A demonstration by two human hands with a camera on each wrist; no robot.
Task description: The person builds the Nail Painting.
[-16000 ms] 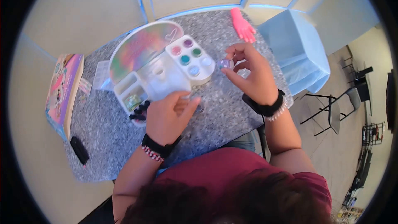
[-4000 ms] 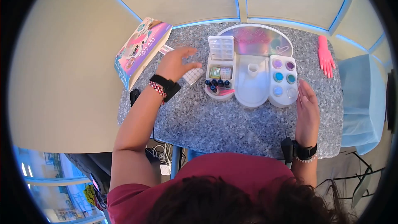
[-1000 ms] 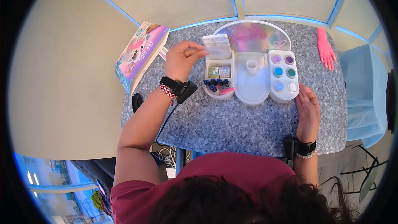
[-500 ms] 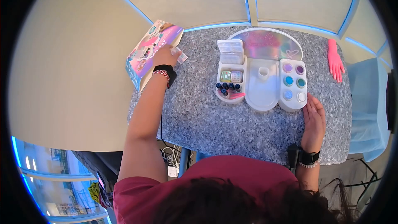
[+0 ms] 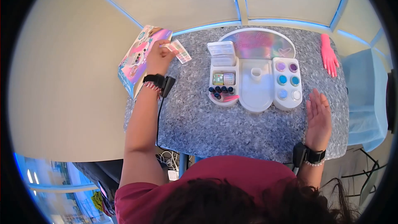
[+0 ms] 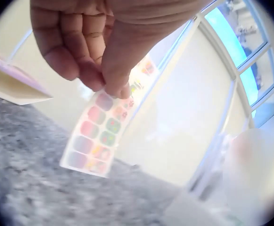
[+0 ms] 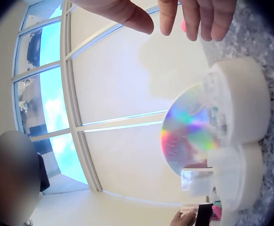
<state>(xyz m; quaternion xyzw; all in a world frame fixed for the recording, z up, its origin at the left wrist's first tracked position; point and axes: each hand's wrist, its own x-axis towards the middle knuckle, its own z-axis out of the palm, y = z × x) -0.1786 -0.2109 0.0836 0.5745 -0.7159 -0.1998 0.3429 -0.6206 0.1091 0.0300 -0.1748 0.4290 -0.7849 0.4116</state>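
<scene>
My left hand point(image 5: 159, 58) pinches a small sheet of nail stickers point(image 5: 180, 52) between thumb and fingertips, beside the nail art box. In the left wrist view the sheet point(image 6: 92, 136) shows rows of pink, purple, green and patterned nail shapes and hangs down from the pinch. My right hand point(image 5: 319, 120) is held with straight fingers just right of the white nail art station point(image 5: 255, 99), holding nothing. The station's right side carries several glitter jars point(image 5: 282, 79); its left side holds dark-capped polish bottles point(image 5: 224, 89), a pink tool point(image 5: 230, 98) and small packs point(image 5: 228, 79).
The nail art box point(image 5: 139, 58) stands at the table's left edge. A clear divided case point(image 5: 222, 54) stands upright at the station's back left, before its iridescent backboard point(image 5: 261, 43). A pink model hand point(image 5: 329, 56) lies at the right on the speckled table point(image 5: 199, 124).
My left hand was at the clear case, then over the box, and now shows the sticker sheet more fully. My right hand, earlier holding a jar, then at the station's side, has moved slightly off it.
</scene>
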